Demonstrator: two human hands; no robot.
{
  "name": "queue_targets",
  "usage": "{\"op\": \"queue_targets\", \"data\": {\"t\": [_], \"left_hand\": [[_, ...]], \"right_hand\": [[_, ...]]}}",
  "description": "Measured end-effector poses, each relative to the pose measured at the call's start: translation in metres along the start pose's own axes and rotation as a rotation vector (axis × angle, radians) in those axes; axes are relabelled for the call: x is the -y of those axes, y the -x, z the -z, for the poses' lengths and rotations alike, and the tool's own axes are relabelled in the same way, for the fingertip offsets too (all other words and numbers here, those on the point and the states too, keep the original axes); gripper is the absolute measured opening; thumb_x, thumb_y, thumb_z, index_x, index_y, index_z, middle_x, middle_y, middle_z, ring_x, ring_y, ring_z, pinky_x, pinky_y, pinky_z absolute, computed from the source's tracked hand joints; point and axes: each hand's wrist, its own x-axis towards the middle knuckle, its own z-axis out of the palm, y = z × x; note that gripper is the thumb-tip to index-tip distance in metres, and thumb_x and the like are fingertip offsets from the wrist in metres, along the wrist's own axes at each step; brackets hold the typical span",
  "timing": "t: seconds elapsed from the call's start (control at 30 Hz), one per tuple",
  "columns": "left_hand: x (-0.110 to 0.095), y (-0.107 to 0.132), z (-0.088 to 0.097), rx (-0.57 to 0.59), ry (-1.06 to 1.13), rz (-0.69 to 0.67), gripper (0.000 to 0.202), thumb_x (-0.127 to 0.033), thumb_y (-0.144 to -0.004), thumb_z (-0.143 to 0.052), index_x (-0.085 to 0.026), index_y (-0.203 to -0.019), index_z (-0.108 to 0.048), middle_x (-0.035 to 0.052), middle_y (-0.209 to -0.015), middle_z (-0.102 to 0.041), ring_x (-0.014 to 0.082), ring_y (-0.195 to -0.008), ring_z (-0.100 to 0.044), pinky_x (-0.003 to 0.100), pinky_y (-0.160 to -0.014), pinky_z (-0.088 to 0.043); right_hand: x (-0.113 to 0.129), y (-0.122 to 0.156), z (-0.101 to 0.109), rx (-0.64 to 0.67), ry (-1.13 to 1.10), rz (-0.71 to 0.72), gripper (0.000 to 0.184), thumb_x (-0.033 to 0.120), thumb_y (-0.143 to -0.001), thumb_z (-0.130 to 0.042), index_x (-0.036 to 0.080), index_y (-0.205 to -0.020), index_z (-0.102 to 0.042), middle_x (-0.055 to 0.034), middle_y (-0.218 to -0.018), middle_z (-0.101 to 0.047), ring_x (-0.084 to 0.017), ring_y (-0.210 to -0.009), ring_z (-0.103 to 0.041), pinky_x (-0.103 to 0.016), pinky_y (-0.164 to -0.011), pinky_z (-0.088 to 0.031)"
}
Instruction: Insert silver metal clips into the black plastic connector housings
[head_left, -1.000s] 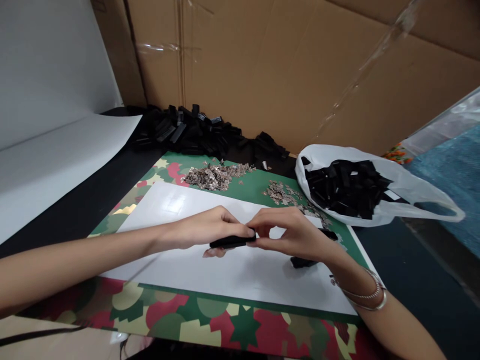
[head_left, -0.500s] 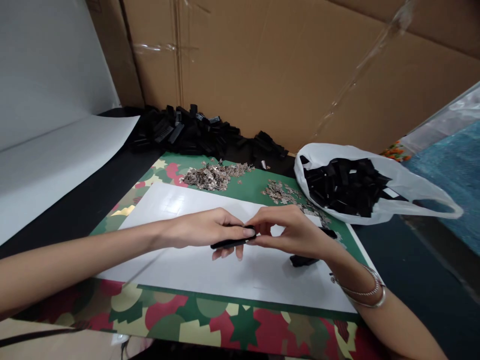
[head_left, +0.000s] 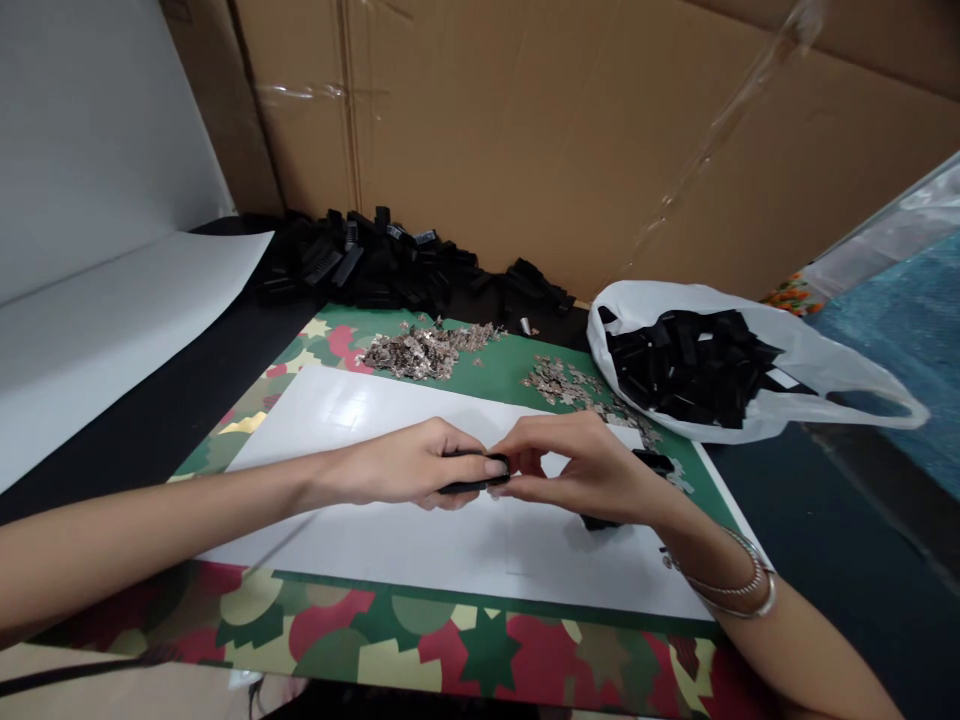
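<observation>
My left hand (head_left: pixel 409 468) is closed around a slim black plastic piece (head_left: pixel 472 487), gripping it over the white sheet (head_left: pixel 420 545). My right hand (head_left: pixel 581 465) meets it from the right, fingers pinched at the piece's right end; whether a small part sits in that pinch is hidden. Two more black pieces (head_left: pixel 654 462) lie on the sheet just behind and under my right hand. A metal bangle circles my right wrist.
Small metal clips lie in a heap (head_left: pixel 424 350) and a second scatter (head_left: pixel 566 385) on the green patterned mat. A white plastic bag (head_left: pixel 787 350) holds several black pieces at right. A pile of black pieces (head_left: pixel 390 265) lines the cardboard wall (head_left: pixel 600 130).
My left fingers, spread below the piece half a second ago, have curled back around it. Both hands stay together at the same spot; the view has shifted slightly.
</observation>
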Motion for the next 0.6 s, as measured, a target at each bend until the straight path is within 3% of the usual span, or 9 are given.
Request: {"op": "queue_targets", "data": {"t": [0.27, 0.37, 0.5, 0.6], "left_hand": [[0.0045, -0.0002, 0.0007, -0.033, -0.082, -0.032, 0.033, -0.046, -0.084, -0.052, -0.016, -0.07, -0.053, -0.0064, -0.052, -0.04, 0.0055, -0.044, -0.029, 0.019, -0.042, -0.024], [0.0024, 0.0003, 0.0038, -0.028, -0.103, -0.037, 0.034, -0.047, -0.084, -0.051, -0.016, -0.071, -0.054, -0.006, -0.054, -0.043, 0.005, -0.043, -0.031, 0.018, -0.042, -0.026], [-0.0009, 0.0004, 0.0081, 0.111, -0.14, -0.087, 0.035, -0.046, -0.09, -0.042, -0.016, -0.085, -0.059, -0.0057, -0.055, -0.05, 0.0043, -0.037, -0.039, 0.019, -0.043, -0.033], [-0.0012, 0.0001, 0.0091, 0.156, -0.17, -0.141, 0.034, -0.044, -0.092, -0.04, -0.016, -0.087, -0.059, -0.005, -0.055, -0.054, 0.0042, -0.036, -0.043, 0.018, -0.044, -0.034]], "right_hand": [[0.0, 0.0004, -0.003, 0.008, 0.015, -0.019, 0.013, 0.025, -0.08, -0.063, 0.013, -0.086, -0.064, -0.0008, -0.067, -0.06, -0.007, -0.056, -0.052, -0.019, -0.054, -0.041], [0.0001, -0.0005, -0.001, 0.022, -0.027, -0.159, 0.016, 0.029, -0.079, -0.065, 0.016, -0.087, -0.061, 0.0002, -0.071, -0.059, -0.008, -0.06, -0.052, -0.019, -0.057, -0.041], [-0.0024, -0.0016, 0.0054, 0.234, -0.171, -0.448, 0.044, 0.042, -0.06, -0.077, 0.018, -0.09, -0.055, 0.0012, -0.078, -0.058, -0.009, -0.062, -0.051, -0.019, -0.053, -0.04], [-0.0079, -0.0032, 0.0065, 0.426, -0.345, -0.499, 0.042, 0.045, -0.057, -0.078, 0.017, -0.082, -0.059, 0.0023, -0.072, -0.057, -0.009, -0.063, -0.05, -0.019, -0.055, -0.039]]}}
